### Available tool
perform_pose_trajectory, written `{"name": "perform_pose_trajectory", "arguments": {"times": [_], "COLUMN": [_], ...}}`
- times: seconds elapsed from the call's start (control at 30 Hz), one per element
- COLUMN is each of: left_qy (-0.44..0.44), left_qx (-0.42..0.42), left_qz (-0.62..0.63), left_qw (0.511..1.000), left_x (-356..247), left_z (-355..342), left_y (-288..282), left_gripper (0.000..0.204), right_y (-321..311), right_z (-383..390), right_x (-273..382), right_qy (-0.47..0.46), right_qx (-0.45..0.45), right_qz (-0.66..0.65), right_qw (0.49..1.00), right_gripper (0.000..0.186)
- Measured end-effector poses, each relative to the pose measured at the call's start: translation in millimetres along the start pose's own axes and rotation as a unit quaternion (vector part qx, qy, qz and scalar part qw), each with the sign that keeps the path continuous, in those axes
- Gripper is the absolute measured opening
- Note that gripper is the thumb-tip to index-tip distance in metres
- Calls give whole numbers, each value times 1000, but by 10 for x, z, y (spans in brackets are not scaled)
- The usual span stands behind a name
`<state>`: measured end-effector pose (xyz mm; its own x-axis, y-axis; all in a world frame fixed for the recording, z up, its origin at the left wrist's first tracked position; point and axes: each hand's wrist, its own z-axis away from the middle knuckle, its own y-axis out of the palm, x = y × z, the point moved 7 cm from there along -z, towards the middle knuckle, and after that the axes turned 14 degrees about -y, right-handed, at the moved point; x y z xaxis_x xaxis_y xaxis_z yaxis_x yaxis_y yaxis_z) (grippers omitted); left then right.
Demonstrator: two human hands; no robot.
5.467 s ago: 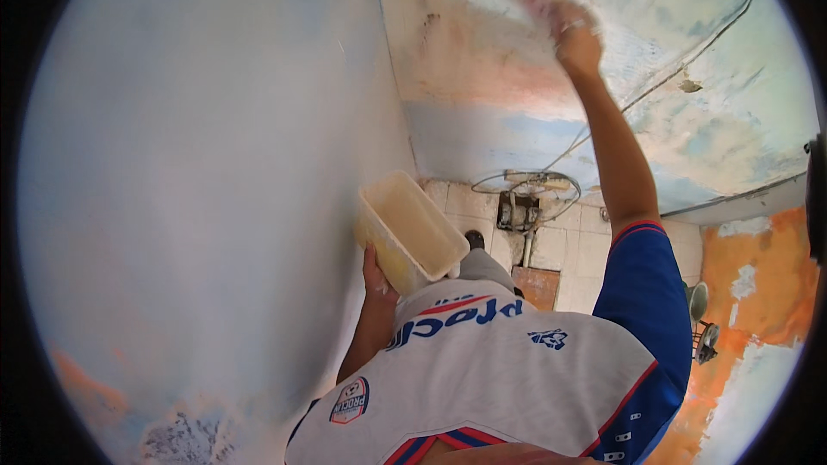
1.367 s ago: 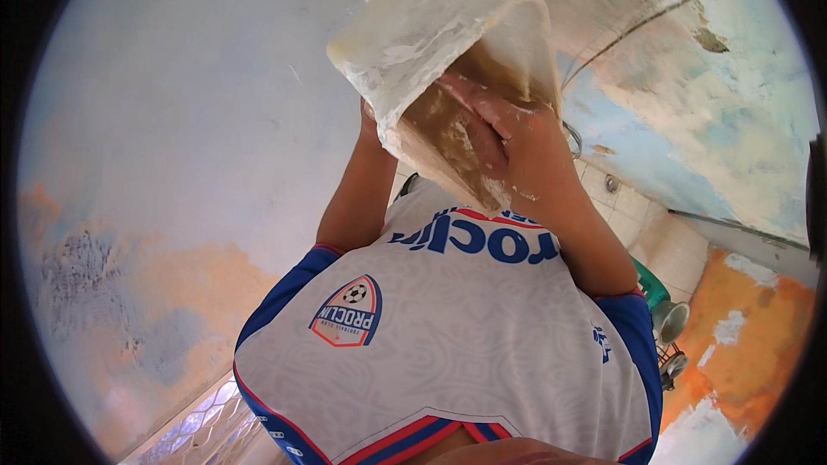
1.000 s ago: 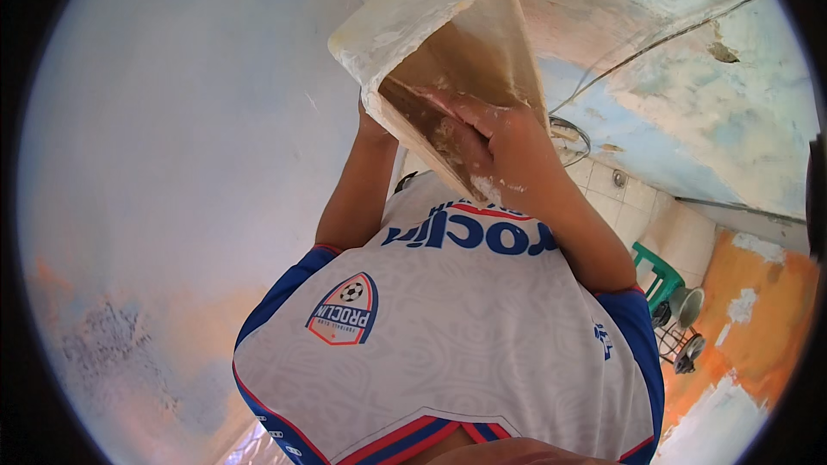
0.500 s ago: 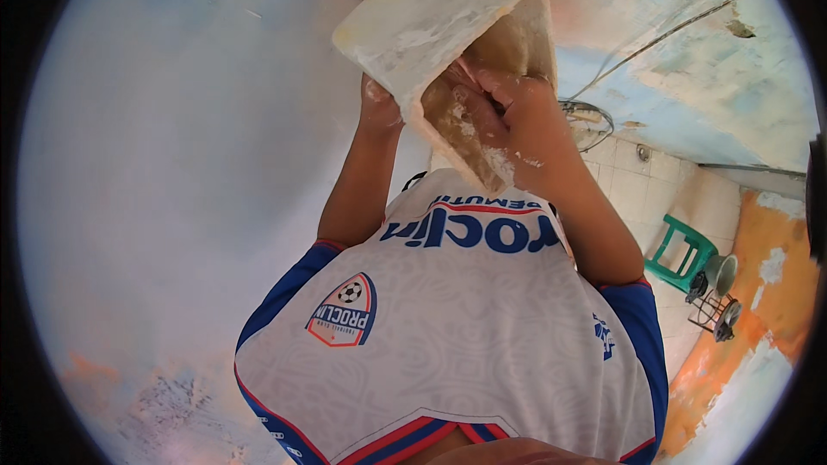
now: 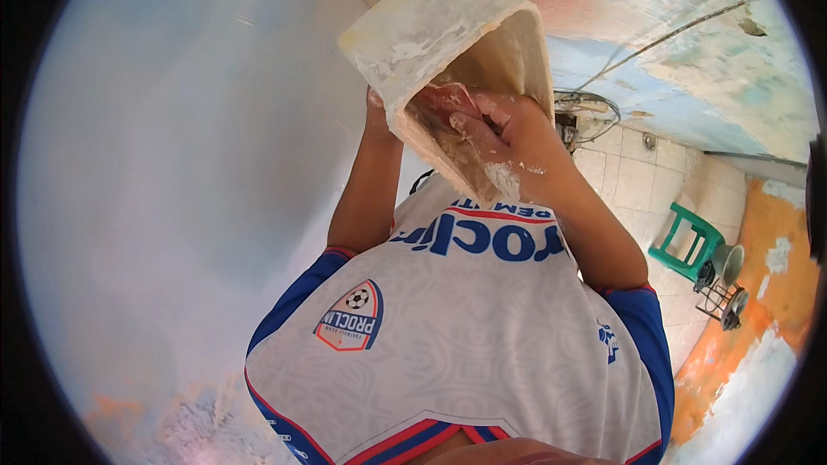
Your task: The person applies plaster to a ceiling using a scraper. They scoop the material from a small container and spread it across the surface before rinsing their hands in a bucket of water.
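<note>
A white, plaster-crusted plastic container (image 5: 431, 30) is held up in front of my chest, tilted so that its wide mouth faces right and toward me. My left hand (image 5: 376, 108) supports it from the left and behind; its fingers are hidden by the container. Inside the mouth, my right hand (image 5: 508, 133) is closed on a flat reddish piece (image 5: 452, 102) that looks like a scraper. White paste smears the right hand's thumb side and wrist. Pale residue coats the container's inner wall, and how much lies at the bottom cannot be seen.
A patchy, whitish-blue wall (image 5: 189, 120) rises close on my left. To the right, a green plastic stool (image 5: 689, 241) stands on the tiled floor beside a grey bowl (image 5: 730, 264) and a dark wire-framed object (image 5: 724, 303). A round wire-caged thing (image 5: 594, 112) lies beyond my right arm.
The container has dropped slightly and its mouth has turned more toward me. My right hand shifts a little inside, and more of the reddish piece shows.
</note>
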<state>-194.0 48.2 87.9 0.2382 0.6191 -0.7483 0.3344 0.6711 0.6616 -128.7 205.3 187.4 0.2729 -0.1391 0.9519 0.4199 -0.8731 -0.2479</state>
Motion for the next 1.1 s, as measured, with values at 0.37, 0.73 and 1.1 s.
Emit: {"name": "perform_pose_trajectory", "arguments": {"times": [0.37,0.73,1.1], "left_qy": [-12,21,21], "left_qx": [7,-31,-128], "left_qz": [7,-13,177], "left_qw": [1000,999,976], "left_x": [528,1100,2008], "left_z": [-263,-625,-882], "left_y": [380,976,1494], "left_gripper": [94,95,74], "right_y": [-552,-1907,-2886], "right_z": [398,911,1280], "right_x": [-148,-408,-745], "right_qy": [-9,61,15], "right_qx": [-33,-23,-195], "right_qz": [-42,-233,-401], "right_qw": [999,970,895], "right_gripper": [24,20,38]}}
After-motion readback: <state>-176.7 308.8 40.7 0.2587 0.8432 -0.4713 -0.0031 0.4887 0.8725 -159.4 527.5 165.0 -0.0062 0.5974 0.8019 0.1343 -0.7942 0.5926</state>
